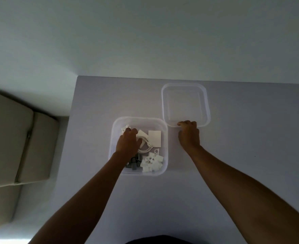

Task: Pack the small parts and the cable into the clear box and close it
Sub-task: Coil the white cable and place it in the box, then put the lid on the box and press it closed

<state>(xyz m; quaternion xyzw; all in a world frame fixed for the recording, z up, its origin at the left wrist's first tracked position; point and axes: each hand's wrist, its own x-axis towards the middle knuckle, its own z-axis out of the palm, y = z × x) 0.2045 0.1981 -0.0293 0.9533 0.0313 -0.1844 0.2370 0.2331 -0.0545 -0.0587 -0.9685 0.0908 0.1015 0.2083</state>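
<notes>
**Left hand in the box, right hand on the lid**

We see the left hand (pixel 127 142) reaching into the clear box (pixel 161 171) on the desk (pixel 233 134), fingers curled among the small white parts (pixel 152 162) and the cable (pixel 146 149); its grip we cannot tell. The right hand (pixel 189 133) pinches the near rim of the lid (pixel 185 104), just beside the box.

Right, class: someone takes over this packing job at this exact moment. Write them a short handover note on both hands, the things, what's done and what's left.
Left hand: inside the clear box, fingers curled among the small parts; whether it grips one is unclear.
Right hand: gripping the near edge of the lid, which lies on the table behind-right of the box.
Done: parts and coiled cable are in the box.
Left: withdraw left hand, fit lid, press shut.
</notes>
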